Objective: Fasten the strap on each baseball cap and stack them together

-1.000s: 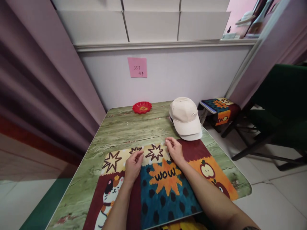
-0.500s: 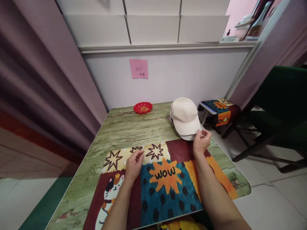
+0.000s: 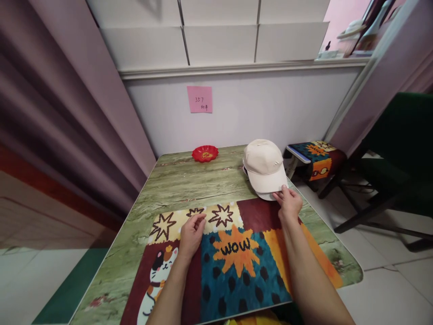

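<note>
A cream baseball cap (image 3: pixel 264 160) with a small logo sits at the table's back right, its brim toward me. Under its brim shows the edge of a paler brim (image 3: pixel 267 197), seemingly of another cap stacked beneath. My right hand (image 3: pixel 289 201) pinches the right front corner of the cream brim between thumb and fingers. Whether it also grips the lower brim, I cannot tell. My left hand (image 3: pixel 192 232) rests over the patterned mat (image 3: pixel 233 280), fingers curled loosely together, with nothing visible in it.
A red scalloped dish (image 3: pixel 205 154) stands near the table's back edge. A pink note (image 3: pixel 200 99) is stuck on the wall. To the right are a stool with a patterned cover (image 3: pixel 320 155) and a dark green chair (image 3: pixel 399 131). A purple curtain (image 3: pixel 77 90) hangs at left.
My right hand has closed on the brim corner, its fingers now at the brim's edge. The view has shifted slightly; my left hand stays over the mat.
</note>
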Demonstrator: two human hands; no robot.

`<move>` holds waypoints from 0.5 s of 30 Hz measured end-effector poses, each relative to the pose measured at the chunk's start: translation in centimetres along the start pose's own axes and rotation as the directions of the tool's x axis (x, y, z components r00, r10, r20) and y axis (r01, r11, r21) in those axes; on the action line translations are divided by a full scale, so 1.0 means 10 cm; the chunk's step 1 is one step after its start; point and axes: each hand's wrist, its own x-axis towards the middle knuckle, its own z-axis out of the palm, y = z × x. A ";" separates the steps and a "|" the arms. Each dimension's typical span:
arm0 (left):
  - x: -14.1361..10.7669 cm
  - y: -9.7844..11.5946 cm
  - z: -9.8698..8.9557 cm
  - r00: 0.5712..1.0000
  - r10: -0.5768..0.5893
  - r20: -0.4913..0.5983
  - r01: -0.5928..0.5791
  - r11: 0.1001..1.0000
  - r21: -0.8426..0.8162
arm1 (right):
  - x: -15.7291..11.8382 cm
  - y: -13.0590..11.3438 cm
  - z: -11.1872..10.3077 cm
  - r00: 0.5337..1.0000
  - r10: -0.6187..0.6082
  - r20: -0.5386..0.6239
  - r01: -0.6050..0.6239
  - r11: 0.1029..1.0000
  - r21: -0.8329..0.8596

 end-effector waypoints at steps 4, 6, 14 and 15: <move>0.00 0.00 0.01 1.000 0.000 -0.004 0.000 1.000 0.002 | -0.02 -0.02 0.00 0.984 0.147 0.100 -0.147 0.989 0.002; 0.00 0.00 0.01 1.000 -0.001 -0.002 0.001 1.000 0.000 | -0.04 -0.02 0.00 0.974 0.185 0.129 -0.189 0.982 0.022; 0.00 0.00 0.00 1.000 -0.009 -0.008 0.009 1.000 -0.002 | -0.05 0.03 0.06 0.982 0.100 0.160 -0.133 0.969 0.209; 0.00 0.00 0.00 1.000 -0.008 -0.008 0.008 1.000 -0.004 | -0.05 0.04 0.06 0.978 0.102 0.181 -0.143 0.963 0.227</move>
